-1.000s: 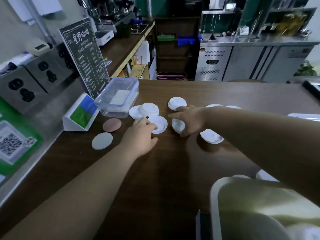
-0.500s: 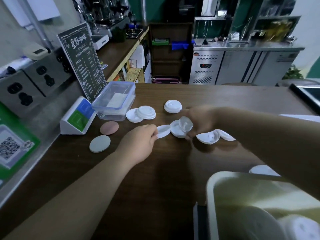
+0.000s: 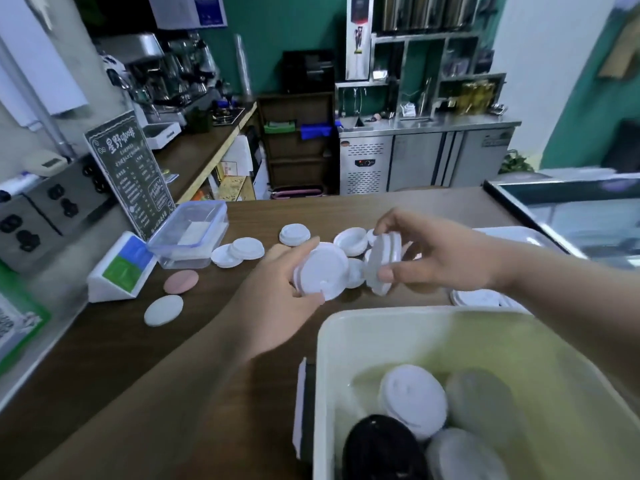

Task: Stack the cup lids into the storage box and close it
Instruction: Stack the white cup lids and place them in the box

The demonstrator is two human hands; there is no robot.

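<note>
My left hand (image 3: 277, 299) grips a white cup lid (image 3: 320, 270) lifted above the wooden counter. My right hand (image 3: 440, 252) pinches a small stack of white lids (image 3: 382, 259) on edge, close beside the left one. The cream storage box (image 3: 346, 327) stands near me at the lower right; white, grey and black lids (image 3: 414, 398) lie in its bottom. Several loose white lids (image 3: 294, 234) stay on the counter beyond my hands, with more (image 3: 237, 251) to the left.
A clear plastic container (image 3: 188, 233) sits at the left by a chalkboard menu sign (image 3: 130, 171). A pink coaster (image 3: 180, 281) and a grey coaster (image 3: 163, 310) lie near a white card stand (image 3: 119, 273). A white tray (image 3: 512, 237) is at the right.
Both hands have lifted lids off the counter and drawn them closer to me, near the storage box. The view has tilted, so the box interior shows more.
</note>
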